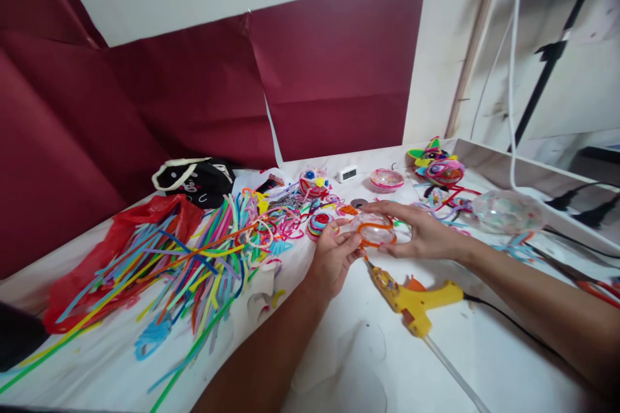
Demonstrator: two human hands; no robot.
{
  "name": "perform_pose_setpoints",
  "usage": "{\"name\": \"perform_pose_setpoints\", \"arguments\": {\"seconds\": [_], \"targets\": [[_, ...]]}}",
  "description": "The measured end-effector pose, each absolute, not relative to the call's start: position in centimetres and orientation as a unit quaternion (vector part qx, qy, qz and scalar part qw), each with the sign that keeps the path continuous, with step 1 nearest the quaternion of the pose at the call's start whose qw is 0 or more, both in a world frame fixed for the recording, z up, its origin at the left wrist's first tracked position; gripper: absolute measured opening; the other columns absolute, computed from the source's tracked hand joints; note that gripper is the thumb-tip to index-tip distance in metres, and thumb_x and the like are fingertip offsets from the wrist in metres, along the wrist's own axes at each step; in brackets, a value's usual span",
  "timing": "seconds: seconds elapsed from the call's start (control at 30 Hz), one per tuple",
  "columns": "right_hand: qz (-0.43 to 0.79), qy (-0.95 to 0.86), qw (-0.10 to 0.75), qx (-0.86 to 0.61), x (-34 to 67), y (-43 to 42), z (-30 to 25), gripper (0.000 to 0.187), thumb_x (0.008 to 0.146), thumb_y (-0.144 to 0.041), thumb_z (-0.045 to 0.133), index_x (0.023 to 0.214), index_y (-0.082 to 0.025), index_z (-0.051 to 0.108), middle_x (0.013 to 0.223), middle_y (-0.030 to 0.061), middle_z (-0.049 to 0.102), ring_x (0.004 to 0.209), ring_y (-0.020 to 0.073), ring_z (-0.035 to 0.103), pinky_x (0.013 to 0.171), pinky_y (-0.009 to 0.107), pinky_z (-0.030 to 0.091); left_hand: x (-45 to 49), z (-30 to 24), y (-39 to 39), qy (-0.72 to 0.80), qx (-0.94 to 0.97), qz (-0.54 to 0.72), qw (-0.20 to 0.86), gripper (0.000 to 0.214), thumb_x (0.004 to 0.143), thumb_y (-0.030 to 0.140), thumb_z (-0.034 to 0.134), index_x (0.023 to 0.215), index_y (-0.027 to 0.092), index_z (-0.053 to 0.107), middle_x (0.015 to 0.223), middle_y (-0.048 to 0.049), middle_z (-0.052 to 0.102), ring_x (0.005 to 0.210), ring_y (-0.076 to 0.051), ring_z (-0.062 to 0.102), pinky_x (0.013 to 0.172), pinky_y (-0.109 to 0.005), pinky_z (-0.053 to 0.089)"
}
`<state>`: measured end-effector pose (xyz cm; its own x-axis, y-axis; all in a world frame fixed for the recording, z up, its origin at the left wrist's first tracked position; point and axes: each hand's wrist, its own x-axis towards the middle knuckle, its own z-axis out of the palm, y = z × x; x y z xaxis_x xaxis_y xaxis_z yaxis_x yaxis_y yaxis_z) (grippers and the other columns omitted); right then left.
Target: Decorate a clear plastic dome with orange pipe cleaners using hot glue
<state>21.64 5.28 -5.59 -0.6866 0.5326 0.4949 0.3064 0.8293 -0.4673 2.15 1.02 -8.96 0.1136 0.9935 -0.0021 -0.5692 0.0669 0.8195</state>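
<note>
Between my two hands is a clear plastic bowl with an orange pipe cleaner curved over its surface. My left hand pinches the near left side, where the orange strand ends. Across the top and right side, the fingers of my right hand grip the bowl. Just below my hands a yellow hot glue gun lies on the table, its nozzle close to my left fingertips and a glue stick out of its back. A round striped coil sits beyond my left hand.
Many coloured pipe cleaners spread over the left, partly on a red plastic bag. Behind stand a black bag, a decorated ball, a small digital clock and a pink-trimmed bowl. Scissors lie right.
</note>
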Motion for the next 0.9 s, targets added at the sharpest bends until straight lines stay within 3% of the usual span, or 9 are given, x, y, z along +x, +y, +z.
{"name": "perform_pose_setpoints", "arguments": {"seconds": [0.3, 0.63, 0.9], "targets": [[0.261, -0.863, 0.355, -0.248, 21.7, 5.2, -5.0, 0.073, 0.068, -0.039, 0.074, 0.133, -0.025, 0.045, 0.134, 0.0092, 0.051, 0.122, 0.0276, 0.049, 0.104, 0.045, 0.038, 1.2, -9.2, 2.0, 0.289, 0.34, 0.599, 0.665, 0.057, 0.062, 0.011, 0.077, 0.107, 0.019, 0.043, 0.072, 0.0025, 0.06, 0.059, -0.008, 0.057, 0.055, -0.017, 0.045], [0.406, -0.745, 0.461, -0.259, 21.7, 6.4, -5.1, 0.048, 0.07, -0.031, 0.074, 0.113, -0.02, 0.057, 0.119, 0.0098, 0.061, 0.111, 0.024, 0.058, 0.098, 0.043, 0.046, -0.7, -9.2, 3.3, 0.255, 0.336, 0.636, 0.646, 0.058, 0.071, 0.007, 0.07, 0.121, 0.02, 0.045, 0.085, -0.0011, 0.062, 0.065, -0.006, 0.058, 0.057, -0.014, 0.047], [0.415, -0.713, 0.455, -0.337, 21.5, 6.4, -4.7, 0.038, 0.067, -0.036, 0.073, 0.097, -0.014, 0.063, 0.095, 0.0084, 0.068, 0.089, 0.021, 0.064, 0.084, 0.039, 0.052, -0.6, -9.0, 3.4, 0.266, 0.278, 0.662, 0.643, 0.032, 0.077, 0.001, 0.061, 0.106, 0.015, 0.057, 0.088, -0.0023, 0.063, 0.067, -0.005, 0.06, 0.057, -0.013, 0.05]]}}
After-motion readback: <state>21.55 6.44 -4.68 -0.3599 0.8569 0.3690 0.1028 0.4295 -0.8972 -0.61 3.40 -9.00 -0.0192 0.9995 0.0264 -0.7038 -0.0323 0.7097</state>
